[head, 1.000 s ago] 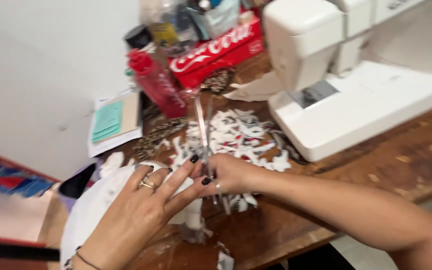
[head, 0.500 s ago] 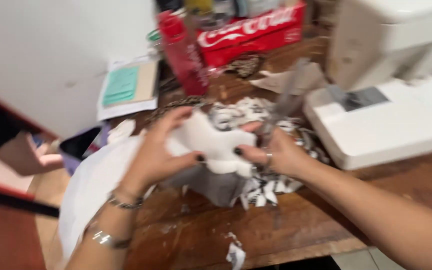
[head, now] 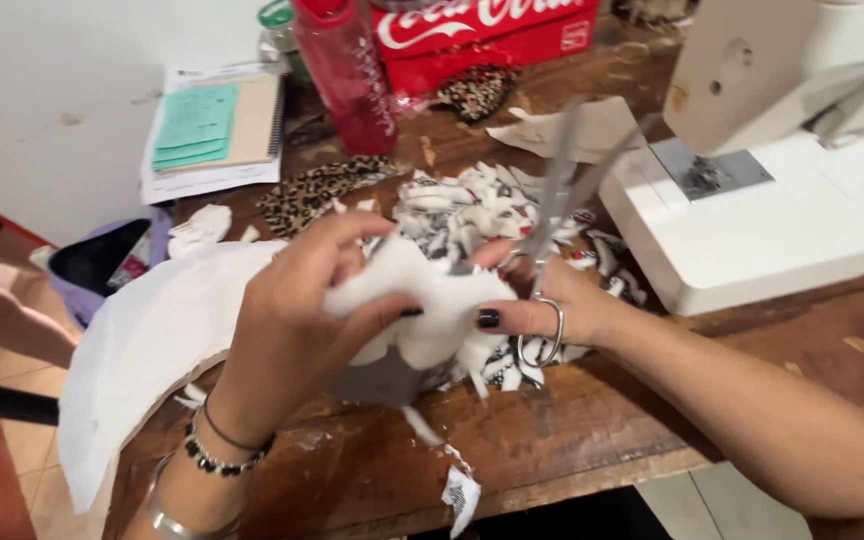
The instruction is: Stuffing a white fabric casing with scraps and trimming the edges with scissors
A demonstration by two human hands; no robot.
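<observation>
My left hand point(head: 292, 320) pinches a piece of white fabric point(head: 422, 300) at the middle of the wooden table point(head: 572, 440). My right hand point(head: 542, 300) holds the same fabric with thumb and fingers, and a pair of silver scissors point(head: 557, 205) hangs from its fingers, blades pointing up and away, slightly parted. A grey cloth part point(head: 382, 380) sits under the white piece. A larger white fabric sheet point(head: 142, 350) drapes over the table's left edge below my left wrist.
A heap of black-and-white fabric scraps point(head: 472, 210) lies behind my hands. A white sewing machine point(head: 792, 160) stands at the right. A red bottle point(head: 347, 75), a red carton point(head: 482, 35), a notebook with green slips point(head: 217, 125) and leopard-print cloth point(head: 317, 190) are at the back.
Both hands have lifted and bunched the white fabric between them. The scissors have swung upright in my right hand. The view has shifted down and left, closer to the hands.
</observation>
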